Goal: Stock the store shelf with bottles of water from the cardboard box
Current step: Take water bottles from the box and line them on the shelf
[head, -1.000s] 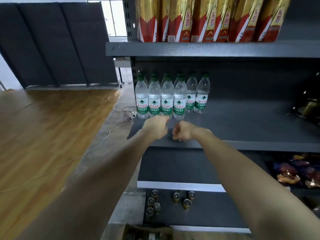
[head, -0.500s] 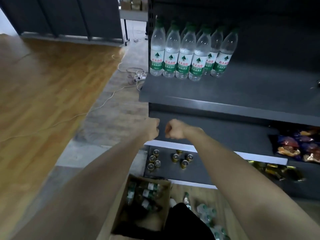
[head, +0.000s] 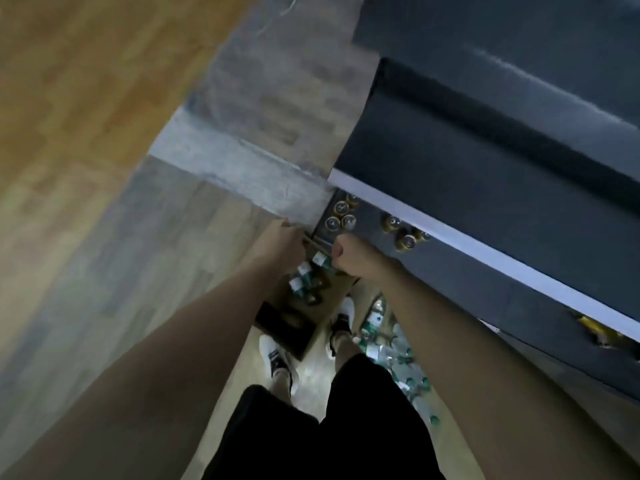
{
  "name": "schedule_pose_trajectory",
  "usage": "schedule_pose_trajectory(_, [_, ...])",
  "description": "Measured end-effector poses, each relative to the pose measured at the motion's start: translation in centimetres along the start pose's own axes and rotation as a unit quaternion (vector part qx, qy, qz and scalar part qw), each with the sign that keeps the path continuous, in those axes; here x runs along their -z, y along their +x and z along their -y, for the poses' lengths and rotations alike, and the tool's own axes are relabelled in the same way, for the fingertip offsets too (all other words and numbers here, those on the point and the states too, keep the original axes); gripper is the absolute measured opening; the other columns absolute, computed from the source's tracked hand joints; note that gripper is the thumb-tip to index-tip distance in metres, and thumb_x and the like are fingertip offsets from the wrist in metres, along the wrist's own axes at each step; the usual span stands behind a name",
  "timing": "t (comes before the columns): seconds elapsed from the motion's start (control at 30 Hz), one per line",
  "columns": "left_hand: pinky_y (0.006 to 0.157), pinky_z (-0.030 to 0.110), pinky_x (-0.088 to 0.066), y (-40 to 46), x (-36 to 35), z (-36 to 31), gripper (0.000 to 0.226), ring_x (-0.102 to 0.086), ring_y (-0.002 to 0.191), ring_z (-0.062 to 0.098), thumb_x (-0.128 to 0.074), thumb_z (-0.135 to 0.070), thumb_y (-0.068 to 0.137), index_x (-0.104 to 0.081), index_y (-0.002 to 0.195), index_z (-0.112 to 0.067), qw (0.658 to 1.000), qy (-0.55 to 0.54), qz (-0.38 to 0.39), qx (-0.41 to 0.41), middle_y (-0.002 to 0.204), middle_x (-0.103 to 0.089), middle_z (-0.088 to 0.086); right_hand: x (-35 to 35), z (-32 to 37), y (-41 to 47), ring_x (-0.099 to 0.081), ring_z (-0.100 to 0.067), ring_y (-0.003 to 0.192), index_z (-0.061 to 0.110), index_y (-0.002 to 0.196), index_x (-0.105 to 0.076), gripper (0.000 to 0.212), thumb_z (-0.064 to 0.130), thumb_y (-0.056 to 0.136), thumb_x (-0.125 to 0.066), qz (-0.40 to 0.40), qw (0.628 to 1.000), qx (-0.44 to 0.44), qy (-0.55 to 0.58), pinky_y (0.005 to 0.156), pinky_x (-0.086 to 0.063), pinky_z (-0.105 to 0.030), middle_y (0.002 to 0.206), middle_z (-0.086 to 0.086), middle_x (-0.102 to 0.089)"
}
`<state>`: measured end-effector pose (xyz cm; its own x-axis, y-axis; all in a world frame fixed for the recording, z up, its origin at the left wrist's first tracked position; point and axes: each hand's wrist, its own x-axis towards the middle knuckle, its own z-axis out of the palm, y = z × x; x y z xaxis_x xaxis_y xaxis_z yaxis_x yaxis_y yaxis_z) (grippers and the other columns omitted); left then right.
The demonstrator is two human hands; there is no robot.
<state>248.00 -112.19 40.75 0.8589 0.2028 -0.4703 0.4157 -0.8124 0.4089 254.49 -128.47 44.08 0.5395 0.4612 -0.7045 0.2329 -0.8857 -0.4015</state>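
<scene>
Neither grip holds anything. The right hand point(head: 349, 259) is curled into a fist with the knuckles toward the shelf, and nothing shows between its fingers. The left hand point(head: 282, 242) is seen from the back, its fingers bent downward over the far edge of the cardboard box point(head: 294, 320); whether they touch that edge cannot be told, since the whole view is smeared by motion.

Both hands hang above the open box, which stands on the floor beside the foot of the shelf unit point(head: 467, 168). Inside the box lie a few water bottles point(head: 304, 271) on their sides — clear plastic with white-and-green labels and green caps, bunched at the end nearest the hands. The nearer part of the box looks dark and its contents cannot be made out.

More water bottles lie in a loose heap on the floor point(head: 391, 348) to the right of the box (close against the shelf base), also clear with green caps.

On the bottom shelf, just past the hands, stand small gold-topped cans point(head: 341, 211) in two little groups. The person's white shoes point(head: 275, 355) sit on either side of the box's near corner, below black shorts point(head: 329, 427). The floor point(head: 86, 133) is wood-toned on the left — grey nearer the shelf.
</scene>
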Motion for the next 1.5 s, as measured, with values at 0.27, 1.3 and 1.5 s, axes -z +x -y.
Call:
schedule_pose_trajectory(0.27, [0.071, 0.036, -0.047, -0.3, -10.5, 4.0, 0.017, -0.063, 0.097, 0.032, -0.043, -0.021, 0.095, -0.060, 0.099, -0.019, 0.983, -0.065, 0.093, 0.147, 0.107, -0.066, 0.009, -9.7, -5.8, 7.5, -0.055, -0.028, 0.089, 0.013, 0.096, -0.054, 0.012, 0.022, 0.092, -0.060, 0.114, 0.993, -0.017, -0.011, 0.080, -0.049, -0.040, 0.094, -0.007, -0.057])
schedule_pose_trajectory(1.3, [0.071, 0.036, -0.054, 11.9, -43.3, 25.2, 0.015, -0.060, 0.080, 0.021, -0.043, -0.022, 0.097, -0.057, 0.103, -0.020, 0.919, -0.181, 0.183, 0.297, 0.086, -0.058, -0.002, -39.0, -15.5, 32.3, -0.055, -0.031, 0.108, 0.012, 0.118, -0.055, 0.031, 0.030, 0.094, -0.059, 0.157, 0.982, -0.063, -0.079, 0.078, -0.041, -0.034, 0.119, -0.010, -0.054])
schedule_pose_trajectory(1.5, [0.070, 0.035, -0.051, 14.6, -48.4, 28.3, 0.005, -0.056, 0.082, 0.024, -0.047, -0.023, 0.095, -0.051, 0.098, -0.021, 0.919, -0.167, 0.201, 0.296, 0.095, -0.058, 0.003, -44.0, -17.3, 37.5, -0.053, -0.032, 0.119, 0.014, 0.133, -0.051, 0.044, 0.024, 0.091, -0.061, 0.147, 0.982, -0.089, -0.085, 0.096, -0.047, -0.040, 0.133, -0.011, -0.051])
